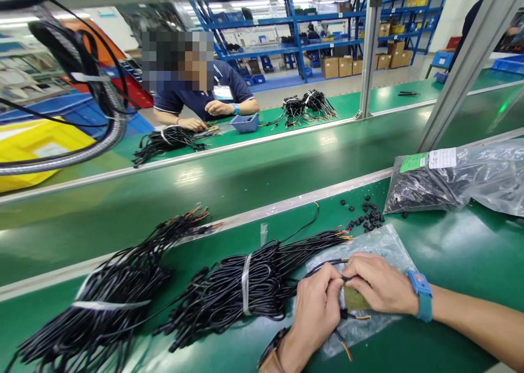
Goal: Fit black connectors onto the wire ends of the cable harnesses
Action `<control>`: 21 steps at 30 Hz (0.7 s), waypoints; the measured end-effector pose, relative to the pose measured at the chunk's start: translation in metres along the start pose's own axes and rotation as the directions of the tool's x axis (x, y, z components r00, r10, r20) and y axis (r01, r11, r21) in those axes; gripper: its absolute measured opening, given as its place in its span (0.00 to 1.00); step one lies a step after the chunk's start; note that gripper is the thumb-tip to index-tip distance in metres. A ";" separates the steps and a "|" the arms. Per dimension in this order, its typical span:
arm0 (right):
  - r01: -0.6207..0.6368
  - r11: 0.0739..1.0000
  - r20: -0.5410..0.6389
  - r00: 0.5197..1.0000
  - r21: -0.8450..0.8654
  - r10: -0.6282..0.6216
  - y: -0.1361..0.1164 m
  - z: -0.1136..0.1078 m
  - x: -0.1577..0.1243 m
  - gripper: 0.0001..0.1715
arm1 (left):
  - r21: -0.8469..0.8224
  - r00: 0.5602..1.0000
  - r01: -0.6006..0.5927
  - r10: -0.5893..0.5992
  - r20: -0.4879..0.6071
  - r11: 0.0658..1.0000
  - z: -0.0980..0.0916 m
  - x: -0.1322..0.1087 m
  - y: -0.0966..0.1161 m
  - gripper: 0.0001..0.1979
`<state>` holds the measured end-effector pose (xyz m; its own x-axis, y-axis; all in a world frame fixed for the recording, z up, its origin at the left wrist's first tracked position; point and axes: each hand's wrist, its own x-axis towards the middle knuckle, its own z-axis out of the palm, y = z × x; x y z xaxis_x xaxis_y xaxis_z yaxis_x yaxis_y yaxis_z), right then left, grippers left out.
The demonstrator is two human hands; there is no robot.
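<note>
Both hands are in a tight pinch right now; the left hand point(313, 307) has thumb and forefinger pressed together on a small dark piece point(346, 278), and the right hand point(380, 286) nips it from the other side, so it sits right between the fingertips; too covered for me to tell if it's bare cable or a fitted part. My read is the step in hand is fine fiddling at a cable end, and the next move calls for a steady left pinch plus small, controlled right-hand pressure; loose colored wire ends point(362, 317) poke out just below, easy to snag imo. Under the hands there's a clear plastic bag point(393, 245), lying flat-ish; small black parts point(371, 217) are scattered just past its far edge, with a big bag of black parts point(426, 190) beyond to the right. Left is the cramped side; one tied cable bundle point(223, 296) is right beside the left hand, and a second bundle point(118, 286) lies further left, its tips over the metal rail point(286, 208); the green work surface point(462, 258) shows more open room right of the plastic; a co-worker point(235, 84) sits well apart, across the line.
</note>
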<state>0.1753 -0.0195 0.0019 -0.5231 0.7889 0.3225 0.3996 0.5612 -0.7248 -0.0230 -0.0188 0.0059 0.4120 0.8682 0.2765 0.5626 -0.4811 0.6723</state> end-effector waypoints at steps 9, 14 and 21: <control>0.003 1.000 -0.028 1.000 0.020 -0.003 0.005 0.006 0.002 0.06 | 0.004 0.998 0.039 -0.039 0.046 0.999 0.001 0.003 -0.003 0.12; -0.128 0.991 -0.061 0.990 0.049 0.131 0.004 0.003 0.003 0.04 | 0.034 0.995 0.032 -0.034 0.088 0.999 -0.005 0.003 -0.001 0.09; -0.112 0.994 -0.032 0.993 0.018 0.113 0.004 0.001 0.003 0.03 | 0.068 0.998 0.044 -0.047 0.038 0.997 -0.003 0.000 -0.003 0.11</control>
<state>0.1748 -0.0154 -0.0010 -0.4508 0.8546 0.2578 0.4422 0.4647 -0.7672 -0.0273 -0.0169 0.0061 0.4122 0.8844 0.2187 0.6273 -0.4496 0.6359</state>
